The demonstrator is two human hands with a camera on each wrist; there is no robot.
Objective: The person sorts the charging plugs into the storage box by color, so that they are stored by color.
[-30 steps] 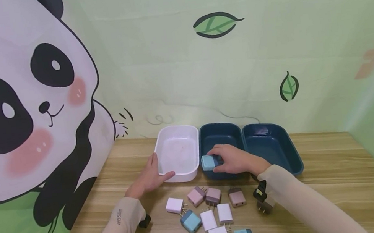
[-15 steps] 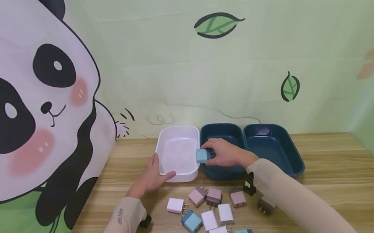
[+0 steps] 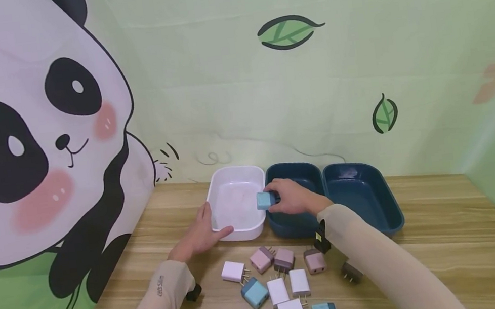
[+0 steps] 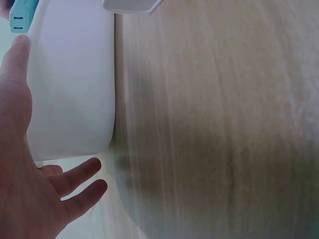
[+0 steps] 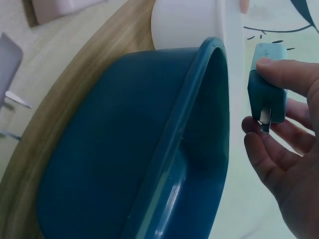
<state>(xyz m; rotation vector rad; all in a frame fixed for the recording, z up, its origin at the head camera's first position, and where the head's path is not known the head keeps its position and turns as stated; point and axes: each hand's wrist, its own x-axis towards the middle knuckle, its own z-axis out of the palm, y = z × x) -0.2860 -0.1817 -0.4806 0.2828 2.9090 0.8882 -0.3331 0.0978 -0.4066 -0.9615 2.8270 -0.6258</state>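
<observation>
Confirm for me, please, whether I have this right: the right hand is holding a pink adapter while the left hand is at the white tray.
Not quite: the adapter that the right hand holds is light blue with a darker blue end, not pink, as the right wrist view shows. The left hand is indeed at the white tray.

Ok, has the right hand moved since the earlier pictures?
Yes: judged against the white tray, the right hand has shifted left and up the head picture.
</observation>
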